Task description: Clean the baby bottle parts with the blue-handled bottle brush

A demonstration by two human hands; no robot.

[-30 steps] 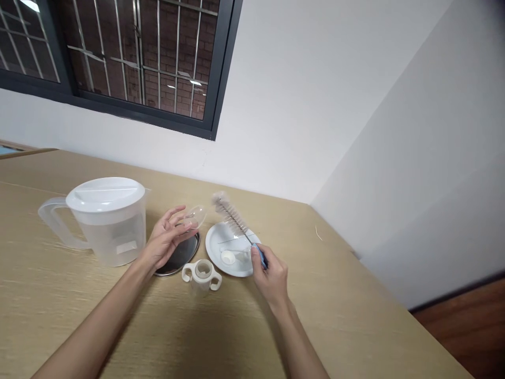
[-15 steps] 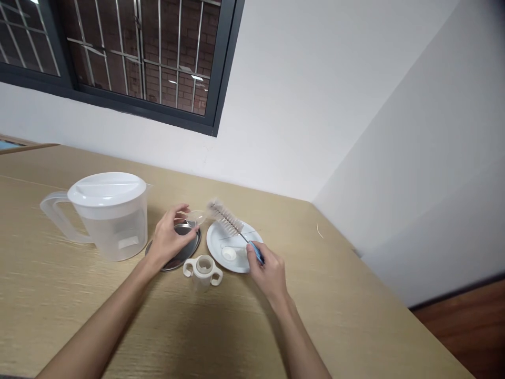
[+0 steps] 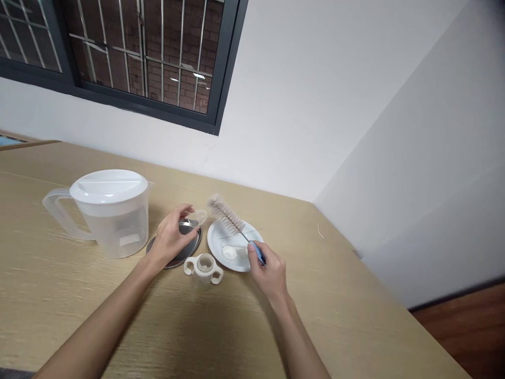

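My left hand [image 3: 172,234] is closed on a small clear plastic cap [image 3: 199,218], its rounded shape showing past the fingertips. Beneath that hand lies a round dark metal tray [image 3: 182,256]. A bottle brush [image 3: 229,217] with pale bristles and a blue handle is gripped in my right hand [image 3: 270,268], bristles pointing up and left toward the cap, apart from it. Under the brush sits a light-blue plate [image 3: 216,246] with a small white piece [image 3: 229,252] and a thin wire-like stick on it. A two-handled baby bottle [image 3: 203,272] stands upright and uncapped between my forearms.
A lidded translucent pitcher [image 3: 114,216] with liquid inside stands on the left of the wooden table [image 3: 335,305]. Behind the table rise a white wall [image 3: 284,131] and a barred window [image 3: 150,58]. A thin pale strand [image 3: 320,231] lies near the right edge.
The view has shifted very slightly. Both hands keep their holds on the cap and the bottle brush, with little visible movement.
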